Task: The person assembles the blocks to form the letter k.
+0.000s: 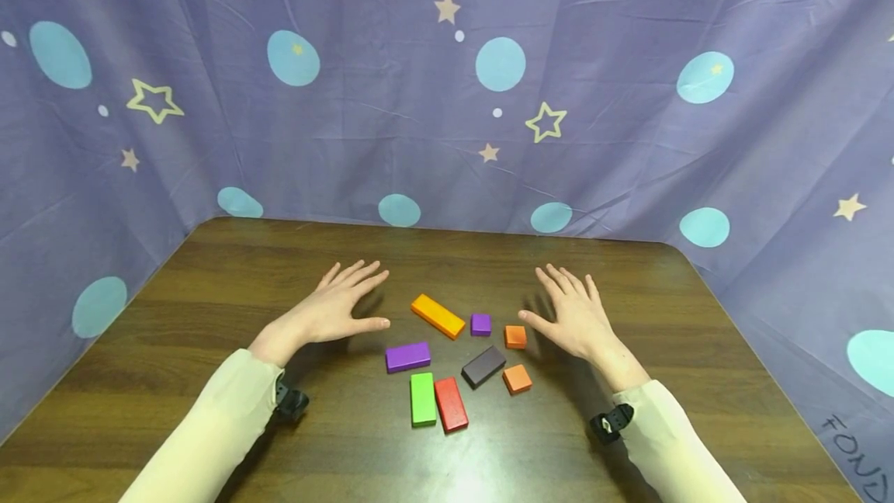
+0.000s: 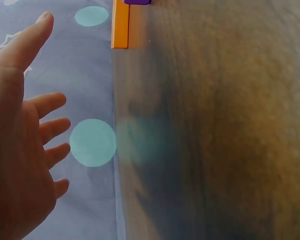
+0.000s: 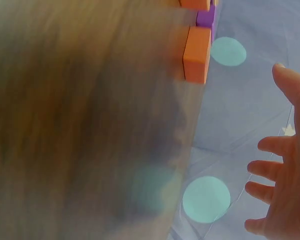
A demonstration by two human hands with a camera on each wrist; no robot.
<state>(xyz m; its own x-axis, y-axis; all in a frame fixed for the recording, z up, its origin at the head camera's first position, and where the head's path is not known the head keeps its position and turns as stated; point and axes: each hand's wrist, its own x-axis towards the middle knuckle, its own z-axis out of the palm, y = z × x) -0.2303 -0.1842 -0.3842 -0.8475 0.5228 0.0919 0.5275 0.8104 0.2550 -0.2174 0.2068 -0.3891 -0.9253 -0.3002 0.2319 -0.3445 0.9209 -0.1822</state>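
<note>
Several coloured blocks lie loose between my two hands. My left hand (image 1: 334, 307), fingers spread and holding nothing, is over the table left of the long orange block (image 1: 438, 316) and the purple block (image 1: 408, 357). My right hand (image 1: 574, 317) is likewise spread and bare, with its thumb near a small orange block (image 1: 515, 337). A small purple cube (image 1: 480, 324) and a dark grey block (image 1: 483, 366) lie in the middle. Nearer me are a green block (image 1: 422, 400), a red block (image 1: 451, 404) and a second small orange block (image 1: 518, 379). In both wrist views the hands appear apart from the blocks.
The blocks lie on a brown wooden table (image 1: 209, 317) with a rounded far right corner. A blue-violet curtain (image 1: 391, 123) with stars and dots hangs behind it and along both sides. Dark straps with small devices are on the left wrist (image 1: 290, 400) and right wrist (image 1: 611, 422).
</note>
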